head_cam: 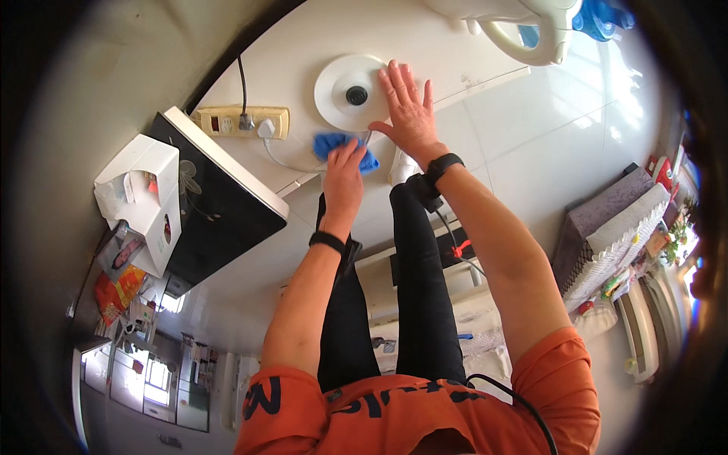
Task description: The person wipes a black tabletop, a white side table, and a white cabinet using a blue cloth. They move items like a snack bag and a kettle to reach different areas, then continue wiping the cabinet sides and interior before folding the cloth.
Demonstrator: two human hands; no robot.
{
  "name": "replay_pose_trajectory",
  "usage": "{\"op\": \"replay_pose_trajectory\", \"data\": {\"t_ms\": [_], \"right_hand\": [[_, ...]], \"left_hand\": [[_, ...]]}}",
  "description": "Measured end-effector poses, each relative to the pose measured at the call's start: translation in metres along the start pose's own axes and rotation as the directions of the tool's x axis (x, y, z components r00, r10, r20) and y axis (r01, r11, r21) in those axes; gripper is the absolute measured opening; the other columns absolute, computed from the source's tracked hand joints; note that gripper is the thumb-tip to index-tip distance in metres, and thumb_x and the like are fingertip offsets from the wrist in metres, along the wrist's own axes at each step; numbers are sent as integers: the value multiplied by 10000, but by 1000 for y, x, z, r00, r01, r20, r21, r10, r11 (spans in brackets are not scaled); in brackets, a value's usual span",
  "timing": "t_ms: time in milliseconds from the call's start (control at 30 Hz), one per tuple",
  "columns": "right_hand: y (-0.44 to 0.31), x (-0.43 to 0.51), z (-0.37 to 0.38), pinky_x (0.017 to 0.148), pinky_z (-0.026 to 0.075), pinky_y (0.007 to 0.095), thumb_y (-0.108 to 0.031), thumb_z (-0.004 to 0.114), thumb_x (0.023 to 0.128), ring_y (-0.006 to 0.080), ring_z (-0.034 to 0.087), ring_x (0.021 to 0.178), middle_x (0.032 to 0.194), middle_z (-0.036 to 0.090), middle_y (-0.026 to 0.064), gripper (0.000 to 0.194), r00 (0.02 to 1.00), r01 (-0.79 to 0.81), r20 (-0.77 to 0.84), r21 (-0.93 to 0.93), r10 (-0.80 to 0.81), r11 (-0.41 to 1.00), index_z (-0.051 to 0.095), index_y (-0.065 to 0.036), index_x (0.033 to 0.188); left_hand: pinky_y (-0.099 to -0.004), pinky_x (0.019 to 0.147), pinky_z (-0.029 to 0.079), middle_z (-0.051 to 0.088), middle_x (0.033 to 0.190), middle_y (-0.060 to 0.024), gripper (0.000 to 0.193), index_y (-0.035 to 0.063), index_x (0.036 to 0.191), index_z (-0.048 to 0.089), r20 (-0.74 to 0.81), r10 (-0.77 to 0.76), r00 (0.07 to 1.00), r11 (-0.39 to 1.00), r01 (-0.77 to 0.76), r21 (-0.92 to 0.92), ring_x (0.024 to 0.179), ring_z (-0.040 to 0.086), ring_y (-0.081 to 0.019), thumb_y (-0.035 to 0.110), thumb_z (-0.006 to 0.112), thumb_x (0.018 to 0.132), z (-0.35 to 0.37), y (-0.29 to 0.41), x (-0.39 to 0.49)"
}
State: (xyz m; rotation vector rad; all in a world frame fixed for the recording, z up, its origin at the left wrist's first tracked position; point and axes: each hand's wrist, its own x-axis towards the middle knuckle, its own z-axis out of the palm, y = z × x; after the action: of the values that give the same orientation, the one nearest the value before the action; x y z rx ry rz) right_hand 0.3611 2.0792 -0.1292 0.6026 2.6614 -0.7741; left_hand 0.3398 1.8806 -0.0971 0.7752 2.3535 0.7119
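A round white electric kettle base (335, 85) with a black central connector lies on a white surface (273, 74). My right hand (408, 111) is spread over its right edge, fingertips at the rim and thumb by its lower side. Just below the base is a crumpled blue cloth (328, 144). My left hand (344, 170) presses its fingers onto this cloth and holds it; the fingertips are slightly blurred. A white cord (284, 163) leads from a plug in the power strip (278, 120) toward the cloth, where part of it is hidden.
A white kettle (512, 23) stands at the upper right beside a blue object (600, 20). At left, a white box (139, 199) rests on a black-topped stand (222, 205). Another white object (402, 165) shows partly beneath my right wrist. Tiled floor (512, 136) extends rightward.
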Motion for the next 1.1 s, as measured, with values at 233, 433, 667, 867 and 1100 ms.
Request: {"op": "replay_pose_trajectory", "data": {"t_ms": [233, 433, 667, 867, 1100], "right_hand": [[-2, -13, -33, 1212, 198, 572, -380, 792, 844, 339, 215, 1531, 1647, 255, 153, 909, 993, -77, -37, 510, 111, 857, 312, -147, 1579], [-3, -60, -53, 946, 511, 305, -223, 663, 993, 144, 617, 1067, 1165, 663, 65, 441, 786, -463, 473, 877, 398, -129, 563, -28, 1376], [59, -6, -65, 1031, 462, 384, -195, 663, 977, 254, 564, 1241, 1299, 637, 91, 408, 925, -32, -253, 691, 283, 722, 583, -117, 1370], [50, 26, -31, 1202, 174, 610, -221, 643, 948, 388, 196, 1523, 1648, 282, 64, 613, 973, 98, -207, -22, -101, 995, 431, -285, 1520], [30, 74, -2, 1194, 213, 585, -103, 643, 897, 412, 231, 1500, 1638, 266, 145, 697, 927, 97, -370, 68, -66, 993, 369, -138, 1538]], "left_hand": [[-425, 983, 497, 622, 1261, -198, 417, 22, 1316, 549, -265, -340, 902, 871, 196, -451, 1117, 619, -382, 6, 634, 908, -13, 45, 19], [-417, 1023, 479, 613, 1309, -175, 488, 42, 1343, 552, -123, 84, 989, 916, -126, -381, 1194, 583, -360, 33, 640, 863, -24, 81, 64], [-663, 1154, 218, 277, 1617, -164, 842, 213, 1506, 450, -83, 99, 992, 987, -88, 135, 1484, 176, -493, 267, 837, 760, -22, 47, 109], [-736, 1141, 144, 179, 1665, -88, 1045, 296, 1550, 368, 70, 98, 993, 950, -114, 289, 1538, 71, -419, 339, 900, 652, -10, 22, 116], [-732, 1134, 181, 196, 1663, -78, 1040, 297, 1543, 372, 116, -67, 991, 932, 21, 363, 1531, 104, -429, 318, 898, 645, -33, -12, 62]]}}
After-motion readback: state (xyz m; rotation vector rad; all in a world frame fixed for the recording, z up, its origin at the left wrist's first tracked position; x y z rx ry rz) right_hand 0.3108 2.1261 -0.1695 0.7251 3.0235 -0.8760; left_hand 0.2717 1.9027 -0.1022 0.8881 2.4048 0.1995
